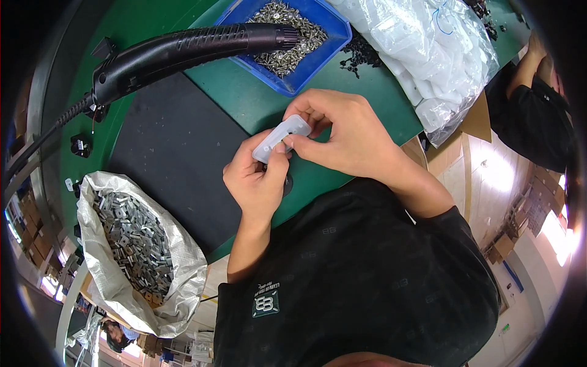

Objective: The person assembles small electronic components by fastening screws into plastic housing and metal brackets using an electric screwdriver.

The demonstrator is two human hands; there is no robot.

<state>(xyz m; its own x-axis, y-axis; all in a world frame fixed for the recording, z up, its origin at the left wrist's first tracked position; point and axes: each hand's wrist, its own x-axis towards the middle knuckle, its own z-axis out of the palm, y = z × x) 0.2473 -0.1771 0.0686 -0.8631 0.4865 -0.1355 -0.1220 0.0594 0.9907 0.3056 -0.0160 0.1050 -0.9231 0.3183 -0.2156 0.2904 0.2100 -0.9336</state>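
Note:
A small white plastic part (269, 144), oblong with rounded ends, is held between both hands above the front edge of the green table. My left hand (255, 177) grips its lower left end, thumb on top. My right hand (342, 131) pinches the upper right end, with thumb and fingers at a small dark spot on the part. Whether that spot is a hole or a tiny piece I cannot tell. Beyond the hands, a blue bin (335, 49) holds many small silver screws (280, 63). A black electric screwdriver (195, 48) reaches over the bin from the left.
A black mat (177, 131) covers part of the green table (235, 92). At the left stands a woven white sack (186, 244) of metal pieces (137, 244). Small black parts (361, 56) lie beside a clear bag (428, 55) of white parts. Another person (532, 104) is at the right.

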